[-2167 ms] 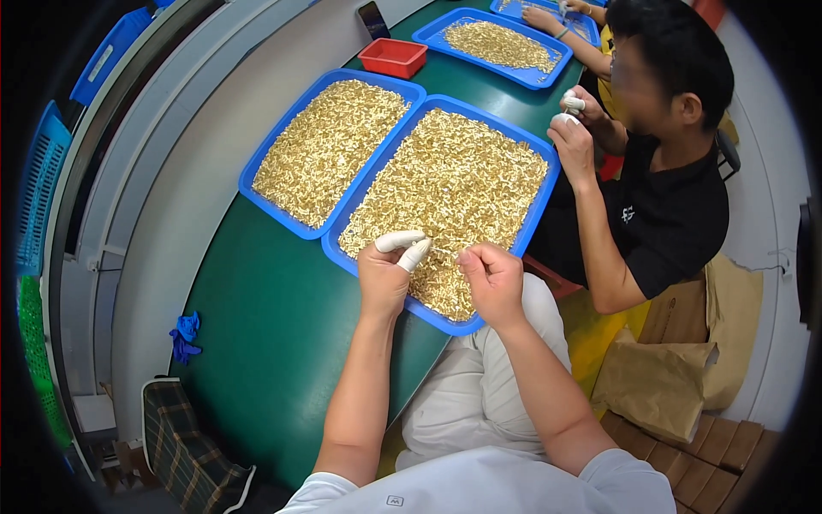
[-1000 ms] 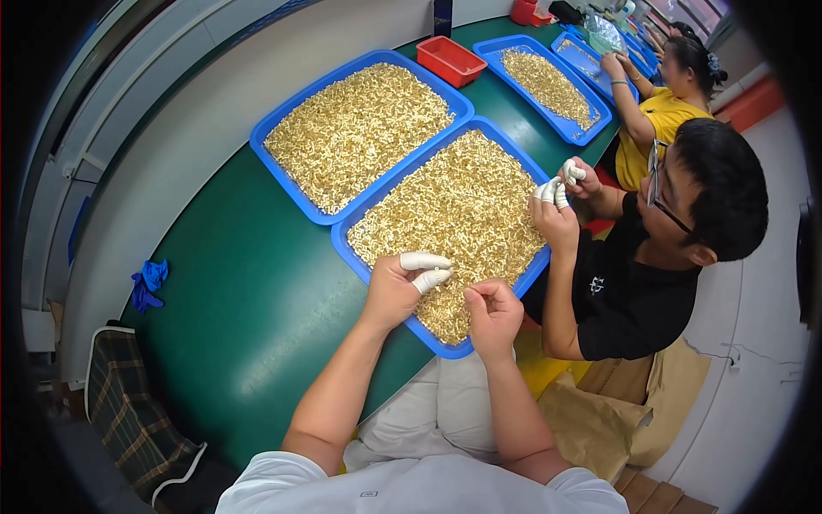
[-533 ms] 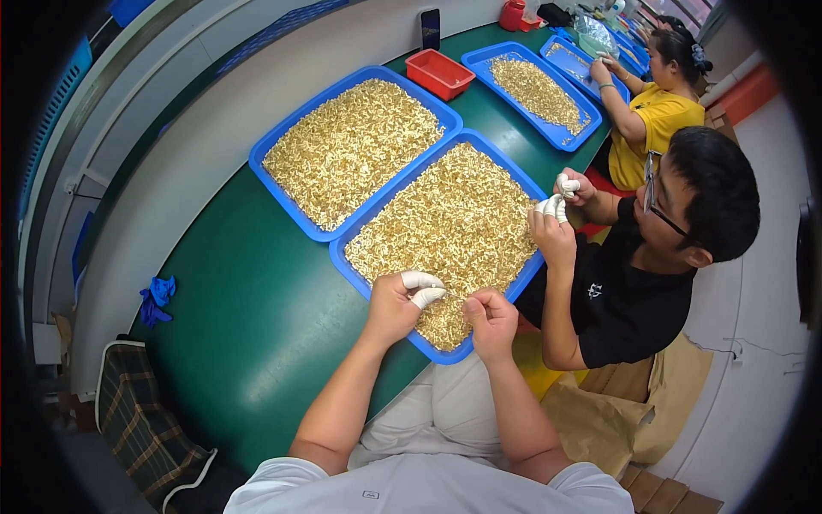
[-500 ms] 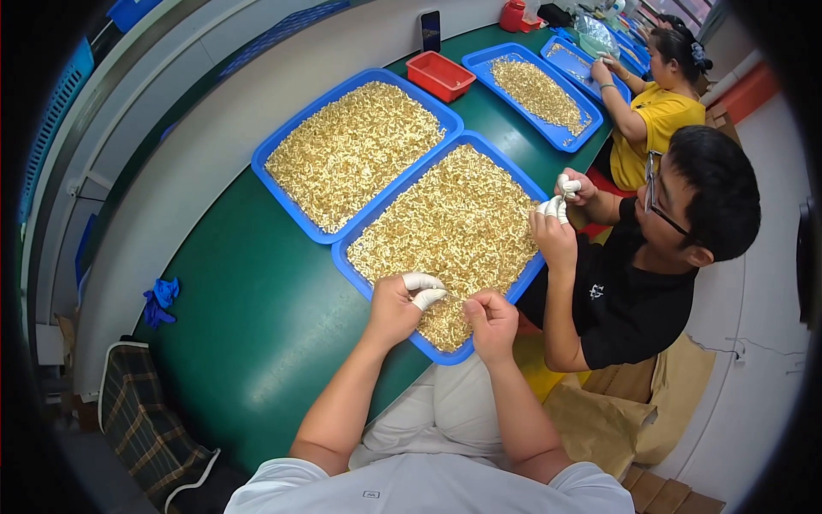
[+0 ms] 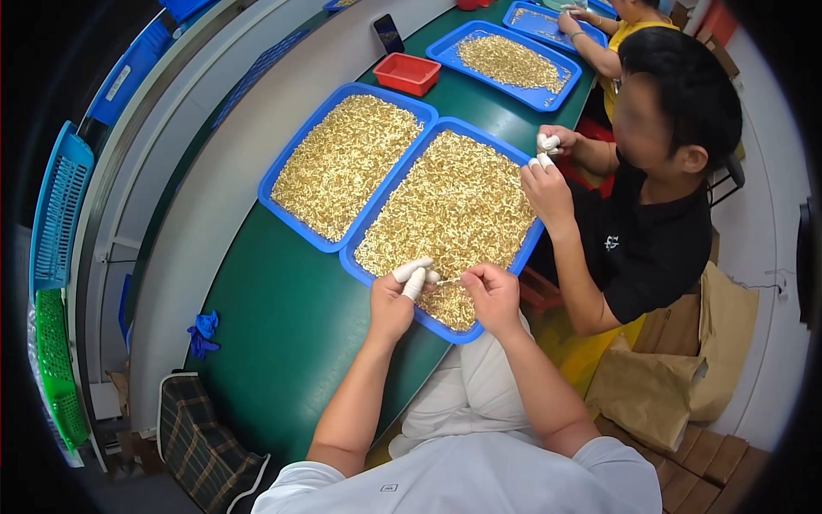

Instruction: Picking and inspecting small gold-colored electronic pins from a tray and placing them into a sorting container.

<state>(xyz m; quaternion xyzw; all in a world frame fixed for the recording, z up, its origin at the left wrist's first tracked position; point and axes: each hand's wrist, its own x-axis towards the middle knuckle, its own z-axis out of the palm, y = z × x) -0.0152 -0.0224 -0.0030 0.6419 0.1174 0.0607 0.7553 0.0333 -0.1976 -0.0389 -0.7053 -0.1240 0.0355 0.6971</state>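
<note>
My left hand (image 5: 399,295), with white finger cots on its thumb and forefinger, is closed in a pinch over the near part of a blue tray (image 5: 350,254). What it pinches is too small to make out. My bare right hand (image 5: 495,300) closes its thumb and forefinger on a thin, light-coloured stick (image 5: 450,281). The stick reaches across the gap toward the left fingertips. Small gold-coloured metal pieces (image 5: 458,201) fill the tray beneath both hands.
A second blue tray (image 5: 267,194) of gold pieces adjoins mine. Beyond are a red bin (image 5: 407,74), a phone (image 5: 388,34) and another tray (image 5: 445,60). A co-worker (image 5: 629,248) sits close on my right. Blue gloves (image 5: 203,334) lie on the green table (image 5: 282,343).
The head view has shifted, bringing more of the left-hand shelving into sight. My hands stay over the tray's near part, with the left fingers turned slightly. The co-worker's hands remain raised.
</note>
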